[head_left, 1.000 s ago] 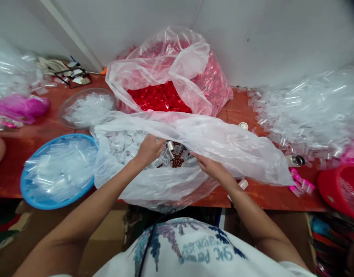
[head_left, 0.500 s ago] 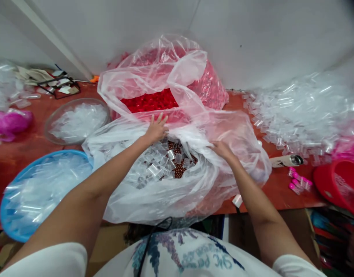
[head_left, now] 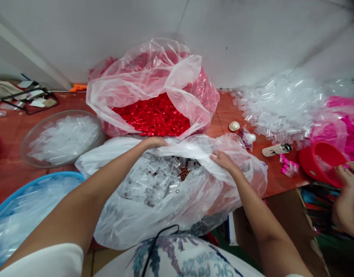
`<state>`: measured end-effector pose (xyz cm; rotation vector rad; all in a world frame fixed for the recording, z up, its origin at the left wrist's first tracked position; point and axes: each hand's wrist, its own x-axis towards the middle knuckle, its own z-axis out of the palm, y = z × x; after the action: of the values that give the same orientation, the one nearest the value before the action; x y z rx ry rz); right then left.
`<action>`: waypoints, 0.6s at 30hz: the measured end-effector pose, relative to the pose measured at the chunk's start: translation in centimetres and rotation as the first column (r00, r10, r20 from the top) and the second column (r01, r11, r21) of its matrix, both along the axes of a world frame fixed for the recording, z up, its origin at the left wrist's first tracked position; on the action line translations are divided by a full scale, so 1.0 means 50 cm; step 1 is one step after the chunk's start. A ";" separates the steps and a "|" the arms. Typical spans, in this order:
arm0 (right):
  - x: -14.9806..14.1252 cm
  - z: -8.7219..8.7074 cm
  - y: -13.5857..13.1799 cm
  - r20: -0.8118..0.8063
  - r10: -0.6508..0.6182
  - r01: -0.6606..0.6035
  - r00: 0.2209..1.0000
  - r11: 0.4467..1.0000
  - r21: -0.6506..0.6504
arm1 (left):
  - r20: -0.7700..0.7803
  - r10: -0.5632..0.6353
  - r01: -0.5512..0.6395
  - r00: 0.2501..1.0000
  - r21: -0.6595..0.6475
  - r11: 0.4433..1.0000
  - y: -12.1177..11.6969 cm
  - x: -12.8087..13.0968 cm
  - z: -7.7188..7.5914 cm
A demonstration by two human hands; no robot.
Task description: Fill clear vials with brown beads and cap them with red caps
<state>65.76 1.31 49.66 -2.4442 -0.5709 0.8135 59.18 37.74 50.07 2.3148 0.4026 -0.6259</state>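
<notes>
A big clear plastic bag [head_left: 153,215] lies open in front of me, holding several small clear containers [head_left: 153,177] and brown beads [head_left: 185,172]. My left hand [head_left: 153,142] is closed on the bag's far rim, fingers curled over the plastic. My right hand [head_left: 223,159] pinches the rim on the right side. Just behind stands another open bag [head_left: 148,82] full of red caps [head_left: 155,115].
A clear bowl [head_left: 26,148] and a blue basin [head_left: 26,184] of clear pieces sit at left. A heap of clear tubes [head_left: 281,104], a small round lid [head_left: 234,125], pink pieces [head_left: 288,167] and a red bowl [head_left: 319,159] lie at right, where another person's hand [head_left: 348,177] reaches.
Both my hands moved from inside the bag out to its far rim and took hold of the plastic, spreading the mouth. The view shifted right; another person's hand came into sight.
</notes>
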 end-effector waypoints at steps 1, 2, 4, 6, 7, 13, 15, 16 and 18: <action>0.006 0.000 0.001 0.049 0.042 -0.044 0.998 0.999 0.026 | -0.008 -0.019 0.019 1.000 0.064 0.998 -0.011 0.006 -0.007; 0.014 -0.001 0.003 0.106 0.096 -0.102 0.990 0.993 0.057 | -0.016 -0.041 0.042 0.999 0.128 0.991 -0.023 0.010 -0.013; 0.034 -0.013 0.012 0.226 0.175 -0.202 0.958 0.974 0.102 | 0.004 -0.077 0.074 0.997 0.243 0.967 -0.048 0.009 -0.020; 0.057 -0.036 0.028 0.288 0.195 -0.227 0.937 0.971 0.079 | 0.053 -0.106 0.083 0.993 0.322 0.943 -0.066 0.001 -0.024; 0.069 -0.049 0.039 0.283 0.193 -0.209 0.940 0.977 0.030 | 0.069 -0.115 0.084 0.991 0.348 0.934 -0.071 -0.003 -0.025; 0.135 -0.108 0.118 0.242 0.261 -0.161 0.935 0.916 -0.367 | 0.049 -0.052 0.028 0.997 0.403 0.915 -0.052 0.013 -0.048; 0.163 -0.117 0.148 0.245 0.241 -0.131 0.939 0.910 -0.394 | 0.056 0.009 -0.031 0.998 0.404 0.914 -0.040 0.030 -0.063; 0.178 -0.121 0.163 0.247 0.234 -0.119 0.940 0.906 -0.407 | 0.063 0.039 -0.062 0.997 0.401 0.914 -0.035 0.037 -0.072; 0.209 -0.129 0.192 0.247 0.230 -0.109 0.941 0.900 -0.422 | 0.080 0.096 -0.120 0.992 0.390 0.913 -0.028 0.046 -0.089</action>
<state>76.19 10.91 43.23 -2.9602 -0.8056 0.6943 61.48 36.32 45.60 2.6617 0.6763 -0.4502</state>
